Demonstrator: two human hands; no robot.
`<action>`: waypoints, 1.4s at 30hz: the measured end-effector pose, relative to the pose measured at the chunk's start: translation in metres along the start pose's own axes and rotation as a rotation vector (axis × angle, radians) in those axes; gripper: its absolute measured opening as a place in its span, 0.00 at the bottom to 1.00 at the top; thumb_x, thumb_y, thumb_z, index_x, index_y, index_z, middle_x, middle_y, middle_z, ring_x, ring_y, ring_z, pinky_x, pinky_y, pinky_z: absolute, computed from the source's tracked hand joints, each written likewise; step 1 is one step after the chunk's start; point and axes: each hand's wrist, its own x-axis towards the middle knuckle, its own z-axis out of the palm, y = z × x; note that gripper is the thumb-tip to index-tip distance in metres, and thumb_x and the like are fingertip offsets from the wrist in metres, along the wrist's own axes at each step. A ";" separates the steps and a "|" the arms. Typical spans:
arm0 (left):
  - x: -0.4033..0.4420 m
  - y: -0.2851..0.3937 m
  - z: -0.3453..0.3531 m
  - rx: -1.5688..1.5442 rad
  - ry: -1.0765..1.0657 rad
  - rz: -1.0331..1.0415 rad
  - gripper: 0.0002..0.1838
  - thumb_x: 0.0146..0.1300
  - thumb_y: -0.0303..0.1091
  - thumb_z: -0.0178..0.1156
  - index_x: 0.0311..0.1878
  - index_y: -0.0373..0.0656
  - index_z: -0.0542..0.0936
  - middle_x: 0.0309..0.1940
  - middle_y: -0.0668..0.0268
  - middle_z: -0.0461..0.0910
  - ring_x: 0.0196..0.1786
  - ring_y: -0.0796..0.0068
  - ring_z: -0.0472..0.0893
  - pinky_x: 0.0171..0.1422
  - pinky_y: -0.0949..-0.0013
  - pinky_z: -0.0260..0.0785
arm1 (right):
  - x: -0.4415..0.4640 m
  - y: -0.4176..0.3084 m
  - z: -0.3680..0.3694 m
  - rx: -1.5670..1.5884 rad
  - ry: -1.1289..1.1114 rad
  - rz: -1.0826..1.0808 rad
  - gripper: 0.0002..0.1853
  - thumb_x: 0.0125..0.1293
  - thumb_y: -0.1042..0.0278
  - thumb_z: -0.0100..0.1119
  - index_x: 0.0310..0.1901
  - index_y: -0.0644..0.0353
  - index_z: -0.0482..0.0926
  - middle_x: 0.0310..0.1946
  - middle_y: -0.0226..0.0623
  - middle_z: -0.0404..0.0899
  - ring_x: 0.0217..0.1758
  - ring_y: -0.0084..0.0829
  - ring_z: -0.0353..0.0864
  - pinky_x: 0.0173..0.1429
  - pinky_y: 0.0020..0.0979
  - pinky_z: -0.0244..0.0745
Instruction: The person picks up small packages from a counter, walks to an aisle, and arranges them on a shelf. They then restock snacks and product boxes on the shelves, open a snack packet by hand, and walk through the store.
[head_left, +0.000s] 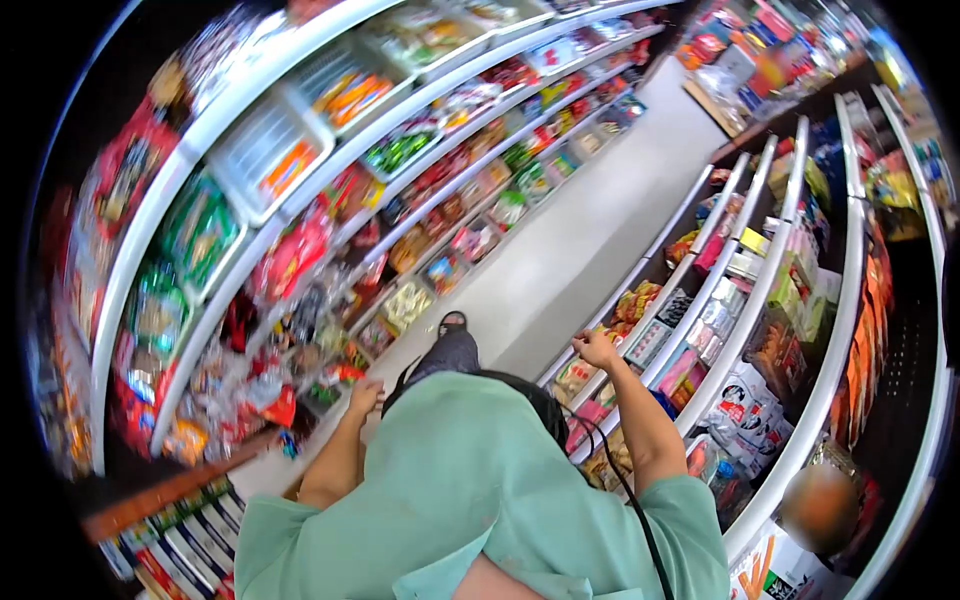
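Observation:
My left hand (367,396) hangs at my left side near the lower goods of the left shelf, its fingers loosely apart and holding nothing that I can see. On the other side, my right hand (597,348) is held out near the edge of the right shelf, its fingers curled in, with nothing visible in them. Close to it lie red and yellow snack packets (636,300). A black bag (535,397) sits at my waist, and its thin strap (628,487) runs past my right arm. One sandalled foot (453,322) is forward on the floor.
A pale aisle floor (560,240) runs ahead between two curved shelf rows. Plastic bins (265,150) of packaged goods fill the left shelves. White packages (745,410) and orange packets (868,335) stock the right. More goods (745,60) stand at the far end.

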 end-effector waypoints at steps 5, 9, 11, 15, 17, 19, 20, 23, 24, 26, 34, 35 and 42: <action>0.062 0.071 0.031 0.161 -0.077 -0.104 0.22 0.65 0.48 0.58 0.54 0.42 0.76 0.45 0.56 0.80 0.43 0.58 0.81 0.43 0.53 0.75 | 0.035 -0.024 -0.080 0.085 0.116 0.034 0.22 0.64 0.57 0.60 0.49 0.68 0.81 0.39 0.49 0.85 0.45 0.39 0.85 0.53 0.35 0.78; 0.151 0.151 0.080 0.205 -0.159 -0.151 0.20 0.65 0.46 0.57 0.52 0.42 0.77 0.40 0.60 0.81 0.34 0.63 0.81 0.38 0.56 0.73 | 0.090 0.006 -0.135 0.025 0.153 0.056 0.21 0.64 0.58 0.60 0.49 0.68 0.80 0.37 0.46 0.86 0.44 0.36 0.85 0.52 0.35 0.78; 0.174 0.218 0.117 0.172 -0.169 -0.116 0.18 0.65 0.46 0.58 0.49 0.41 0.78 0.37 0.61 0.80 0.31 0.65 0.80 0.35 0.58 0.72 | 0.113 0.034 -0.161 0.044 0.122 0.180 0.20 0.63 0.56 0.60 0.46 0.67 0.82 0.38 0.47 0.86 0.43 0.39 0.86 0.52 0.36 0.79; 0.203 0.381 0.209 0.101 -0.209 0.091 0.14 0.68 0.44 0.58 0.41 0.42 0.80 0.28 0.66 0.79 0.25 0.72 0.76 0.22 0.65 0.68 | 0.141 0.046 -0.245 -0.128 0.002 0.272 0.23 0.60 0.51 0.60 0.47 0.63 0.84 0.43 0.53 0.84 0.49 0.48 0.83 0.57 0.39 0.76; 0.217 0.467 0.252 0.337 -0.348 0.200 0.16 0.68 0.45 0.57 0.45 0.40 0.80 0.33 0.65 0.82 0.30 0.75 0.81 0.25 0.67 0.71 | 0.162 0.055 -0.276 -0.040 0.156 0.290 0.23 0.59 0.51 0.60 0.47 0.63 0.84 0.43 0.53 0.84 0.50 0.48 0.83 0.57 0.40 0.76; 0.222 0.545 0.303 0.452 -0.377 0.299 0.18 0.67 0.45 0.58 0.48 0.38 0.81 0.35 0.64 0.83 0.32 0.74 0.81 0.33 0.68 0.75 | 0.187 0.065 -0.296 0.113 0.345 0.307 0.23 0.60 0.51 0.60 0.48 0.62 0.83 0.44 0.53 0.84 0.52 0.48 0.83 0.58 0.39 0.76; 0.215 0.582 0.326 0.379 -0.416 0.330 0.19 0.66 0.44 0.61 0.49 0.37 0.81 0.36 0.63 0.83 0.31 0.74 0.81 0.34 0.69 0.74 | 0.196 0.067 -0.308 0.137 0.361 0.321 0.23 0.60 0.51 0.60 0.48 0.62 0.83 0.44 0.53 0.84 0.52 0.48 0.83 0.58 0.39 0.76; 0.242 0.665 0.394 0.534 -0.448 0.553 0.21 0.68 0.45 0.60 0.54 0.38 0.78 0.38 0.64 0.82 0.33 0.75 0.82 0.33 0.70 0.74 | 0.223 0.074 -0.346 0.187 0.236 0.346 0.25 0.59 0.50 0.61 0.51 0.61 0.82 0.46 0.50 0.84 0.52 0.47 0.83 0.61 0.38 0.74; 0.233 0.692 0.416 0.509 -0.488 0.592 0.21 0.69 0.47 0.58 0.54 0.40 0.78 0.39 0.66 0.82 0.35 0.74 0.83 0.34 0.70 0.74 | 0.239 0.086 -0.357 0.204 0.252 0.351 0.25 0.59 0.50 0.61 0.51 0.61 0.82 0.46 0.50 0.84 0.52 0.47 0.83 0.61 0.38 0.74; 0.234 0.726 0.454 0.418 -0.464 0.584 0.19 0.67 0.43 0.60 0.50 0.36 0.80 0.32 0.64 0.82 0.29 0.76 0.80 0.28 0.71 0.71 | 0.271 0.120 -0.381 0.119 0.102 0.365 0.25 0.59 0.50 0.61 0.53 0.60 0.82 0.47 0.50 0.84 0.53 0.47 0.83 0.61 0.39 0.74; 0.316 0.759 0.512 0.524 -0.387 0.227 0.20 0.64 0.41 0.62 0.40 0.27 0.81 0.28 0.57 0.81 0.25 0.67 0.79 0.26 0.63 0.70 | 0.393 0.238 -0.540 0.199 0.102 0.434 0.22 0.60 0.50 0.61 0.47 0.60 0.84 0.38 0.46 0.86 0.44 0.40 0.86 0.52 0.36 0.79; 0.299 0.774 0.518 0.671 -0.370 0.249 0.20 0.64 0.41 0.62 0.42 0.28 0.82 0.31 0.55 0.82 0.28 0.65 0.80 0.30 0.61 0.71 | 0.400 0.234 -0.574 0.173 0.114 0.420 0.23 0.59 0.50 0.61 0.47 0.61 0.84 0.39 0.47 0.86 0.44 0.42 0.85 0.52 0.38 0.79; 0.309 0.847 0.609 0.576 -0.232 0.332 0.22 0.64 0.47 0.61 0.47 0.35 0.84 0.38 0.56 0.86 0.40 0.63 0.84 0.46 0.62 0.74 | 0.536 0.244 -0.740 0.005 0.091 0.135 0.22 0.59 0.52 0.60 0.46 0.63 0.84 0.44 0.52 0.84 0.49 0.47 0.84 0.56 0.40 0.77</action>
